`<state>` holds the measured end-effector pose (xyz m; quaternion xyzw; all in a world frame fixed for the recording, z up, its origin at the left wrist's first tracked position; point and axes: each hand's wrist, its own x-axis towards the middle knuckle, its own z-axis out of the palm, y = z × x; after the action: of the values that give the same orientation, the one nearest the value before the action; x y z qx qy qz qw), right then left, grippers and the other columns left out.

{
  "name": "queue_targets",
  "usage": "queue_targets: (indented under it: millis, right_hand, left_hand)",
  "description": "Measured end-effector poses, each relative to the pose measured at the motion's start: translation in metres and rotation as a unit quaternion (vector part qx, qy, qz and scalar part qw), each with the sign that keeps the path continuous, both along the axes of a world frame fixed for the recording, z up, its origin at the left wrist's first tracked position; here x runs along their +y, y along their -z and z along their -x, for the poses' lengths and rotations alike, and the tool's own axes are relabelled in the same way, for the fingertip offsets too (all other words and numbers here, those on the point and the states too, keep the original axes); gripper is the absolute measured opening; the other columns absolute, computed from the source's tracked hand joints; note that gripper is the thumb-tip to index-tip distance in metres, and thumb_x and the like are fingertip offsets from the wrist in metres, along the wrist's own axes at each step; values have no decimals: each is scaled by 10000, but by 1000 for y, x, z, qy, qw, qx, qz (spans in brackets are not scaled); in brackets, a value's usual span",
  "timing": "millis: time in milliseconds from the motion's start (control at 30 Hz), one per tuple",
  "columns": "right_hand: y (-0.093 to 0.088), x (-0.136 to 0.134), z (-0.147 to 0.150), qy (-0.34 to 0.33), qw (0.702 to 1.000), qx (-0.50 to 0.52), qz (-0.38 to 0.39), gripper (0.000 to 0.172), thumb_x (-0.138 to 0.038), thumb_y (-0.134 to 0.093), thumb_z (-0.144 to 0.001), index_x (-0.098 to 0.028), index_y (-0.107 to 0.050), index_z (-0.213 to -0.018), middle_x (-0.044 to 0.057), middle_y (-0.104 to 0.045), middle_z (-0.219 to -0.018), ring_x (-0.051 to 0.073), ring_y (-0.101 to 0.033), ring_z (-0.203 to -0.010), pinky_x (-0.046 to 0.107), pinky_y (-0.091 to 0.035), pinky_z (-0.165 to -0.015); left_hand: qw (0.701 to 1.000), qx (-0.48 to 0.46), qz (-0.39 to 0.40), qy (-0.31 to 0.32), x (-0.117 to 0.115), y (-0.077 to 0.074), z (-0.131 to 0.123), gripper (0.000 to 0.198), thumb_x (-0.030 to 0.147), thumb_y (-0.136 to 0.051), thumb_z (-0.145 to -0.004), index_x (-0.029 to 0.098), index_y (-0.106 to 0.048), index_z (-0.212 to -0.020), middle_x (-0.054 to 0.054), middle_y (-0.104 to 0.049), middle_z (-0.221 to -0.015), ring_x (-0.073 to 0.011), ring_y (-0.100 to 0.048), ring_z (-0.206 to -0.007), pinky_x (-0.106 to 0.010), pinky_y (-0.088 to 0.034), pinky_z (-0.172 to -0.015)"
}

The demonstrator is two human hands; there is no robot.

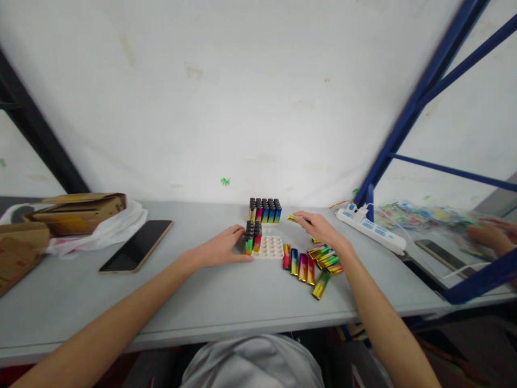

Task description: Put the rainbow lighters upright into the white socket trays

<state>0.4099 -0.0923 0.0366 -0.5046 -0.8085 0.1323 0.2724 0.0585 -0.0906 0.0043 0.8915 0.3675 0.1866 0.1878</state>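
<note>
My left hand (223, 248) clasps the left end of a white tray (271, 247) with round holes, its thumb at the near corner and fingers at the far side. Several upright lighters (253, 240) with black tops and shiny coloured bodies fill the tray's left columns; its other holes show bare. To the right, above the table, my right hand (317, 227) pinches a gold lighter (291, 218) that lies roughly level. Below that hand lie loose lighters (302, 267) in green, gold, red and blue, some partly hidden by my right forearm.
Behind the tray, near the wall, stands a full block of upright lighters (264, 211). A tablet (137, 245) and cardboard boxes (83, 213) with a white plastic bag are at left. At right are a power strip (371, 229), a blue frame post (404, 124) and another person's hand (490, 237).
</note>
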Motion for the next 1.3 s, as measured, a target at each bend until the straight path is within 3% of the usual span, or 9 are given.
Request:
queue_targets:
  millis: [100, 267, 400, 533, 633, 700, 833, 1033, 1300]
  right_hand:
    - [4, 3, 12, 5, 997, 61, -43, 443, -510, -487, -1028, -195, -766, -1167, 113, -794, -1136, 268, -715, -965, 372, -527, -879]
    - [12, 4, 34, 27, 977, 209, 17, 504, -655, -704, -852, -169, -724, -981, 13, -672, -726, 153, -530, -608, 269, -418, -582]
    - [15, 1, 51, 1, 953, 289, 86, 611, -779, -616, -863, -181, -617, -739, -38, -490, -585, 131, -451, -570, 260, -374, -550]
    - [15, -7, 64, -91, 921, 344, 157, 574, -770, -563, -920, -197, -592, -886, -25, -564, -715, 128, -523, -603, 273, -452, -600]
    - [17, -11, 73, -86, 906, 363, 200, 549, -783, -570, -907, -238, -504, -900, -88, -401, -626, 100, -357, -487, 239, -337, -476]
    - [18, -12, 79, -52, 914, 356, 187, 579, -812, -559, -889, -252, -431, -817, -97, -319, -604, 94, -265, -480, 234, -252, -449]
    - [21, -13, 87, -12, 951, 295, 95, 609, -800, -489, -916, -243, -402, -686, -53, -360, -591, 117, -323, -548, 258, -278, -502]
    - [25, -14, 92, 61, 975, 213, 18, 476, -595, -463, -895, -252, -322, -596, -41, -280, -578, 125, -294, -583, 287, -224, -557]
    - [16, -23, 90, 3, 982, 188, -3, 400, -573, -445, -1016, -227, -494, -821, -24, -534, -710, 163, -496, -680, 280, -380, -644]
  left_hand:
    - [1000, -2, 2, -1, 0, 0, 0, 722, 704, -771, -783, 206, -651, -1291, -146, -649, -1357, -362, -621, -1258, -471, -485, -1141]
    - [1000, -4, 10, -6, 1, 1, -1, 731, 698, -784, -770, 187, -661, -1278, -162, -647, -1363, -382, -613, -1269, -490, -472, -1149]
    - [1000, -2, 6, -6, 3, 4, 0, 734, 707, -777, -774, 188, -656, -1279, -170, -644, -1374, -387, -612, -1272, -490, -482, -1141]
    - [1000, 8, 5, -5, 2, 3, 0, 738, 688, -778, -788, 184, -637, -1308, -171, -632, -1383, -375, -600, -1296, -471, -474, -1153]
    - [1000, 6, 5, -1, 0, 1, -1, 734, 680, -777, -798, 192, -629, -1326, -165, -627, -1387, -366, -595, -1299, -470, -473, -1150]
    - [1000, 3, 12, 0, -2, -1, -1, 731, 671, -779, -802, 189, -631, -1330, -166, -626, -1387, -369, -589, -1308, -469, -466, -1155]
    - [1000, -7, 18, -1, -2, -1, -1, 743, 656, -793, -793, 180, -631, -1339, -169, -628, -1386, -378, -588, -1306, -493, -449, -1172]
    - [1000, -5, 4, 7, 0, 2, 0, 725, 655, -789, -802, 203, -628, -1346, -151, -637, -1367, -365, -596, -1288, -476, -474, -1144]
    - [1000, -13, 9, 5, -2, 1, 0, 722, 655, -786, -808, 201, -630, -1346, -153, -636, -1372, -366, -597, -1286, -489, -464, -1156]
